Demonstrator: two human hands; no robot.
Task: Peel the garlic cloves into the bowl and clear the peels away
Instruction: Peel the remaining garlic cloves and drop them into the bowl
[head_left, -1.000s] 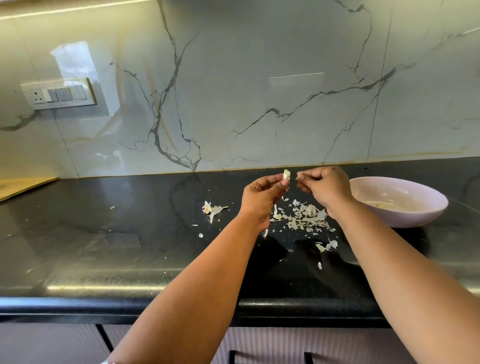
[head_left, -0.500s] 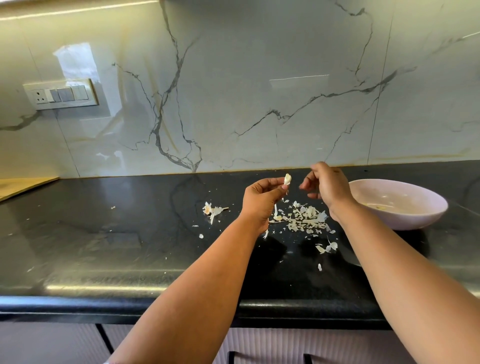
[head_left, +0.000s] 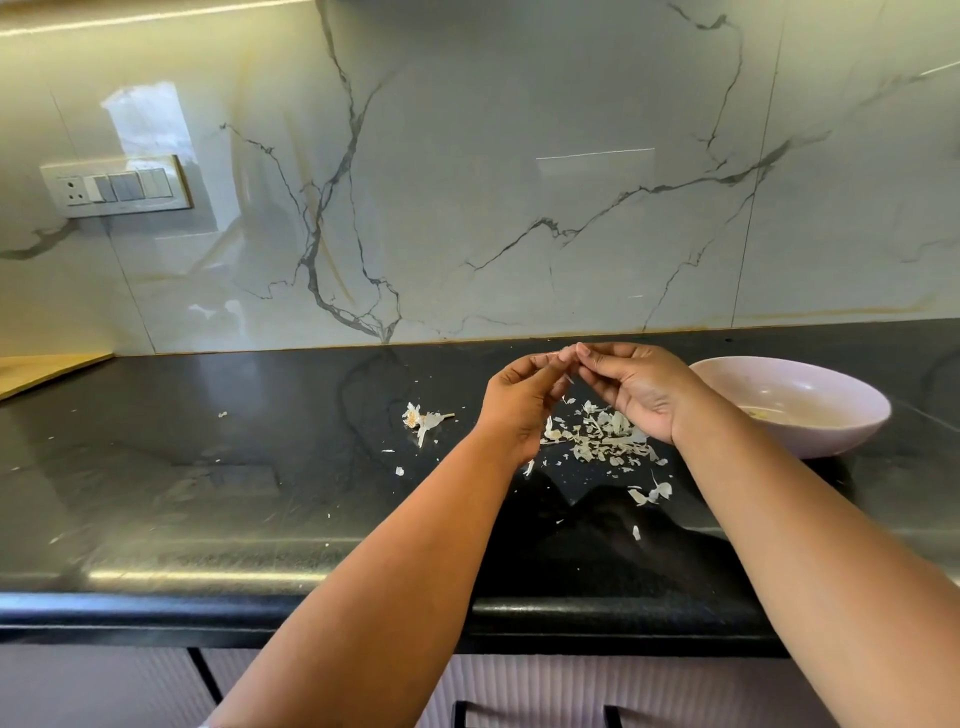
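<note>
My left hand (head_left: 519, 400) and right hand (head_left: 636, 387) are meeting fingertip to fingertip above the peels (head_left: 602, 439). Whether they are pinching anything, I cannot tell. The bowl (head_left: 810, 410) is sitting on the table (head_left: 208, 467).

We hold both arms out in front of us, bare, coming up from the bottom. Our left hand (head_left: 519, 402) is on the left, and our right hand (head_left: 636, 389) is just beside it. The two hands meet at the fingertips, up at the top. The fingers on both hands are bent and curl in toward each other. The thumb and first finger of each hand come together like a pinch. We cannot tell what sits between the fingertips. Both wrists bend a little, and the palms turn toward one another.
</note>
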